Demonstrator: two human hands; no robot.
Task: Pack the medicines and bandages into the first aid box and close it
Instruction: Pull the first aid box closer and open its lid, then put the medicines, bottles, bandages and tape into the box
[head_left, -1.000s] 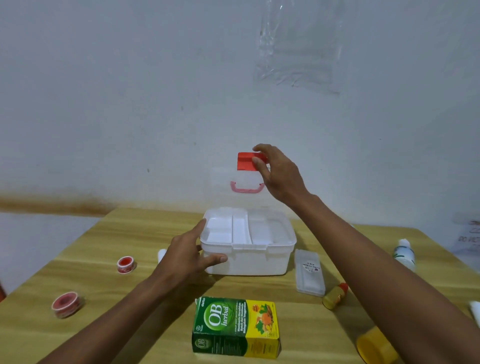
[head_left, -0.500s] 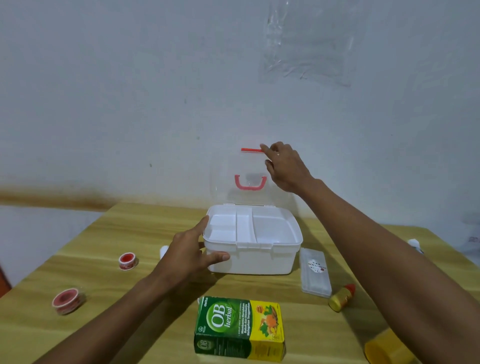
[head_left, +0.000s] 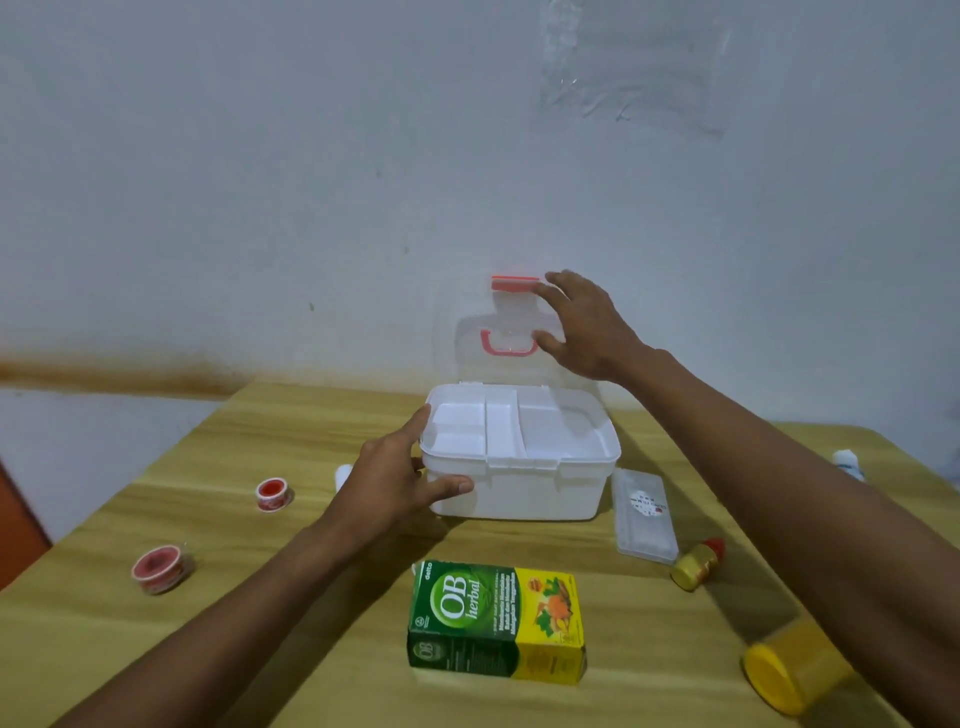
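Note:
A white first aid box (head_left: 524, 493) stands open at the middle of the wooden table, with a divided white tray (head_left: 498, 426) on top. Its clear lid (head_left: 506, 322), with a red latch and red handle, stands upright against the wall. My left hand (head_left: 395, 483) holds the box's left front corner, thumb on the front wall. My right hand (head_left: 587, 327) rests with straight fingers on the lid's right side. A green and yellow medicine carton (head_left: 498, 623) lies in front of the box. Two red tape rolls (head_left: 272, 494) (head_left: 158, 569) lie at the left.
A clear flat case (head_left: 644, 514) lies right of the box, with a small yellow red-capped bottle (head_left: 698, 565) beside it. A yellow jar (head_left: 784, 670) lies at the front right, partly behind my forearm. A white bottle (head_left: 847, 462) shows at the far right. A small white item (head_left: 343, 475) peeks behind my left hand.
My right hand swung the lid up and back until it stands upright near the wall, and its fingers have straightened off the red latch. My left hand stayed on the box.

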